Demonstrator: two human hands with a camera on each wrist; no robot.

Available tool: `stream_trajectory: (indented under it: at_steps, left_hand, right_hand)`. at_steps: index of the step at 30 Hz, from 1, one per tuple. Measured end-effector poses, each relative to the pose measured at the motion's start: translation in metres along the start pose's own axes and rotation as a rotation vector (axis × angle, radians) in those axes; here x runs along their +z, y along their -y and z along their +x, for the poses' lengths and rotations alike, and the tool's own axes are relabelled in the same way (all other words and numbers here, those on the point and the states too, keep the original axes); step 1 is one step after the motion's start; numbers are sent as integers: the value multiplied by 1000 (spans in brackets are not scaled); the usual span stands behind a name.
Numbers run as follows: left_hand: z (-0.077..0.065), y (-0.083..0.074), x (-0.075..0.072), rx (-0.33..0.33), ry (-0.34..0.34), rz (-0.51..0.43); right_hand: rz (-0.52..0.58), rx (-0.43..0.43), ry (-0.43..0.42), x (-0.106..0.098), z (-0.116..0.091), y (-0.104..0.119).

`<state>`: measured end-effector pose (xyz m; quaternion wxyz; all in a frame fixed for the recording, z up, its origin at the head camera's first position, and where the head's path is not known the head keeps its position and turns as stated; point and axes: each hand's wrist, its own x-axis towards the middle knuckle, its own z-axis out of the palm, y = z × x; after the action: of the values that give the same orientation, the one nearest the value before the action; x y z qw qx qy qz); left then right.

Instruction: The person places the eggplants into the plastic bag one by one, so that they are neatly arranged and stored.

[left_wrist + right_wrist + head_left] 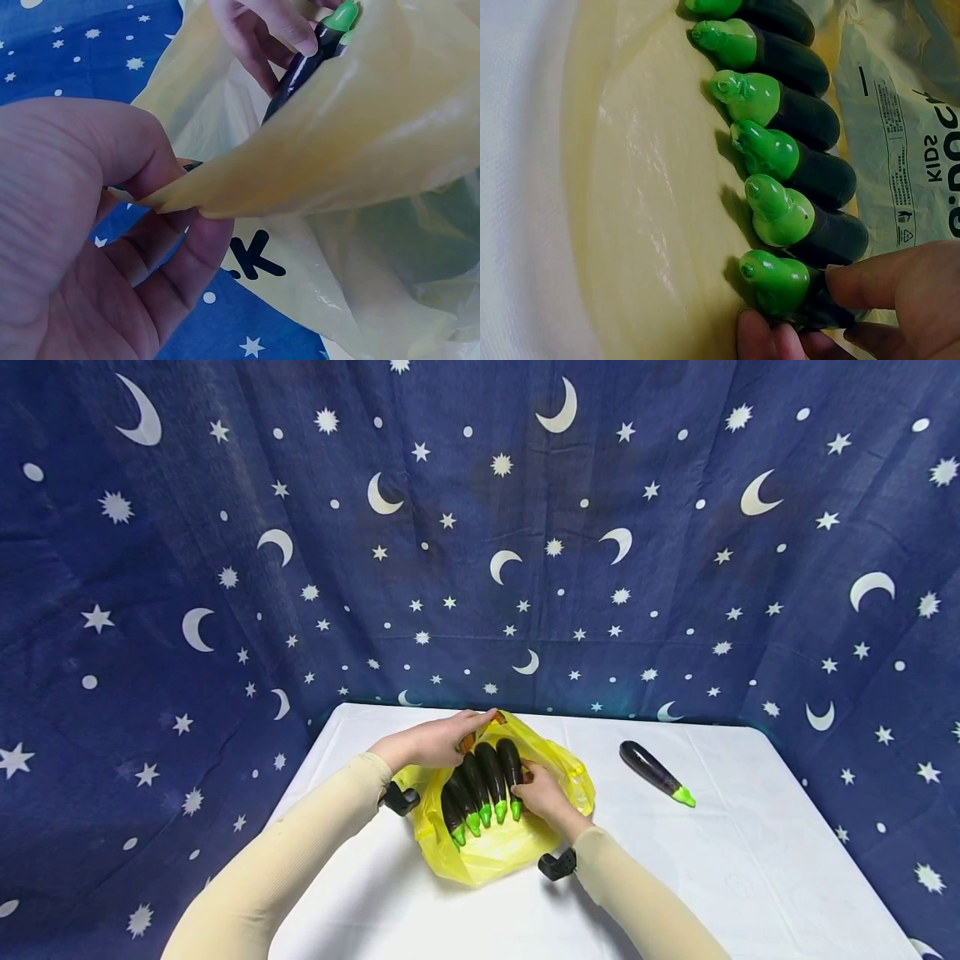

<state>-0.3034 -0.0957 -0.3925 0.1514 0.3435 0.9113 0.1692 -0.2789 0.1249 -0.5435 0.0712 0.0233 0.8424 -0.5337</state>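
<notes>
A yellow plastic bag [480, 867] lies spread on the table, its mouth toward me. Several dark toy eggplants [491, 774] with bright green stems lie side by side inside it. With thumb and fingers, my left hand [438, 740] pinches the bag's upper rim, which the left wrist view shows as a folded edge [247, 176]. My right hand [543, 795] reaches into the bag and grips the rightmost eggplant [509, 760] of the row. In the right wrist view the thumb and fingers hold its dark body just behind the green cap [776, 283].
Another eggplant [651, 768] lies alone on the white table [720, 877], right of the bag. A dark blue curtain [465, 568] with moons and stars hangs behind and on both sides. Black cameras are strapped at both wrists.
</notes>
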Motion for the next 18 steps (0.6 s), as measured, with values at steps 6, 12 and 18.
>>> stream_trajectory:
  at_steps: [6,12,18]
  left_hand:
    - [0,0,1,-10,1,-9]
    - [-2,0,0,-3,-3,-9]
    - [-4,1,0,-8,-7,-23]
  right_hand:
    - [16,-23,16,-4,-4,3]
    - [5,-47,59,-13,-11,-1]
    - [60,-68,140,-25,-23,1]
